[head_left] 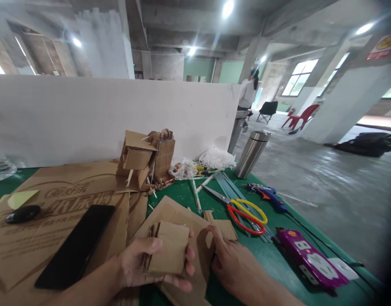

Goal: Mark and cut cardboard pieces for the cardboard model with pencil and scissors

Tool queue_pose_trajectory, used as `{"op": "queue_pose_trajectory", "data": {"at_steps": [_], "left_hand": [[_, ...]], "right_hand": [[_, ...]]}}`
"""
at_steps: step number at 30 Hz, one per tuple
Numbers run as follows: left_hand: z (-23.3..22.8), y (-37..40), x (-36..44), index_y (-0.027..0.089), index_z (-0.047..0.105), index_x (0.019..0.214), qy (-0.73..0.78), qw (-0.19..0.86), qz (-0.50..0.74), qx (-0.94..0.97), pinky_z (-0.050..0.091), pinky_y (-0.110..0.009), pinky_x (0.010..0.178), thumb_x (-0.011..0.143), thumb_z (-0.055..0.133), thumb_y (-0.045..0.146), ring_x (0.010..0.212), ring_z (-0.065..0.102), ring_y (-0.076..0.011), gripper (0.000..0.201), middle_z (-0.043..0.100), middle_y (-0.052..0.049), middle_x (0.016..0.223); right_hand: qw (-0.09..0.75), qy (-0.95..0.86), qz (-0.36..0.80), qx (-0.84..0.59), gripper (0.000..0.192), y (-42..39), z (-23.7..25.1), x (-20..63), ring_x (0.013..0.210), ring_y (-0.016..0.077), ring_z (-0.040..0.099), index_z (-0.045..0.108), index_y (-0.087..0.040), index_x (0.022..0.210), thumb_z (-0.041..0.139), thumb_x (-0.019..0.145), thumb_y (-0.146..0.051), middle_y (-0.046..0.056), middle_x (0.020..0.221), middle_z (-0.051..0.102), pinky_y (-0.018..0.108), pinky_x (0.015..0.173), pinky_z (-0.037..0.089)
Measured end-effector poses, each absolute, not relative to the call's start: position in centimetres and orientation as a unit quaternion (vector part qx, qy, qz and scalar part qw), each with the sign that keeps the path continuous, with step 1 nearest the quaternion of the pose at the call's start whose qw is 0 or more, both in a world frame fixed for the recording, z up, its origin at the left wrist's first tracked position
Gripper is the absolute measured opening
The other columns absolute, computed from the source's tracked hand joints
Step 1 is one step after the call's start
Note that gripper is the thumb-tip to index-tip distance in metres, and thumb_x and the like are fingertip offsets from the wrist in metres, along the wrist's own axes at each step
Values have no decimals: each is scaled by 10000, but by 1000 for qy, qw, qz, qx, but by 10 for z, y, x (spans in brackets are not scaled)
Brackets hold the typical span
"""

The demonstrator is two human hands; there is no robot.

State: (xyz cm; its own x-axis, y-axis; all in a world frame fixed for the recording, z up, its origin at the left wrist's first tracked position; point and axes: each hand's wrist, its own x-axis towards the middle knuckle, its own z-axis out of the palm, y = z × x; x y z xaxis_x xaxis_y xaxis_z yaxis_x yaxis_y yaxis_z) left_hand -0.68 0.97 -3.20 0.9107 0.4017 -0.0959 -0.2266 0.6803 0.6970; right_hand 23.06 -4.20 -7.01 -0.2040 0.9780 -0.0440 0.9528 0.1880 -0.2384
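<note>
At the lower middle of the frame, on the green bench [278, 259], the left hand [138, 265] is closed around a stack of cut cardboard pieces [168, 253], thumb across the top face and fingers curled under the lower edge. The stack sits just above a larger cardboard sheet [173, 212] lying flat on the bench. The right hand [230, 259] rests just right of it, its thumb pressed on a brown cardboard flap [203, 246]; the fingers are hidden beneath, so I cannot tell whether it grips or only presses.

To handle the stack well, I judge the layers should be kept squared at their edges, with an even pinch so no piece slides out, while the right hand steadies the sheet.

Toward the middle of the frame stands a small cardboard model [147, 161] with wooden sticks poking from it. Right of centre lie scissors [243, 212] with red and yellow handles, beside thin strips, then a blue glue gun [267, 195] and, at lower right, a purple power strip [310, 259]. A steel flask [253, 154] stands near the bench's far edge. At lower left a black phone [76, 246] lies on a printed cardboard panel [39, 229]. A white board [112, 114] backs the bench, and a person stands beyond it in the upper right.
</note>
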Motion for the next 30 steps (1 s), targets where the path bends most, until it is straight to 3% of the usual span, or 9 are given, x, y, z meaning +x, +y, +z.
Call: {"op": "queue_pose_trajectory", "data": {"at_steps": [4,8,13,16,20,23,27,30], "left_hand": [[-31,9,-4,269,535,1302,149,893,200,375,507,-459,885,635,781,394,1066,616,-283,722,634,-72,1083],[-32,9,0,252,572,1226,185,865,236,403,486,-439,907,611,797,373,1125,580,-298,667,617,-83,1064],[-39,7,5,268,529,1147,262,744,270,552,502,-361,828,666,786,348,953,598,-201,550,537,-48,1127],[-41,3,7,265,465,1157,324,591,276,685,512,-343,783,686,742,281,889,590,-183,547,523,-37,1112],[-47,-1,10,252,391,1229,366,423,265,785,526,-413,890,694,717,249,980,602,-239,627,567,-58,1097],[-56,1,12,246,375,1265,366,353,275,816,469,-492,1018,665,744,229,1145,569,-298,705,534,-108,1237],[-66,4,13,230,410,1253,380,283,279,835,418,-575,1069,624,763,201,1218,541,-354,722,548,-142,1268],[-65,4,13,223,432,1258,395,273,266,836,405,-590,1083,630,794,253,1237,534,-366,725,562,-153,1281]], "right_hand": [[49,-752,96,-650,638,-47,-70,245,807,301,749,332,-30,1401,420,770,18,149,908,766,312,607,433],[83,-720,77,-684,593,-50,-71,258,768,313,751,323,-49,1402,400,814,-25,153,893,763,330,606,454],[104,-644,77,-754,592,-47,-73,270,769,336,746,241,-47,1439,360,861,-96,125,806,733,380,638,489],[164,-631,99,-752,633,-46,-77,277,735,310,730,182,-43,1458,354,855,-127,87,793,704,381,639,481],[237,-607,134,-747,666,-46,-84,277,644,265,689,186,-76,1454,383,826,-176,4,723,632,350,607,475],[344,-556,176,-736,595,-50,-87,263,656,231,679,286,-156,1398,437,831,-259,-19,747,608,343,650,515],[506,-431,319,-675,618,-59,-86,236,378,148,544,274,-222,1383,521,834,-358,-79,728,541,285,408,457],[577,-358,417,-605,720,-64,-88,227,341,137,528,223,-233,1414,601,828,-413,-114,670,505,281,387,463]]}}
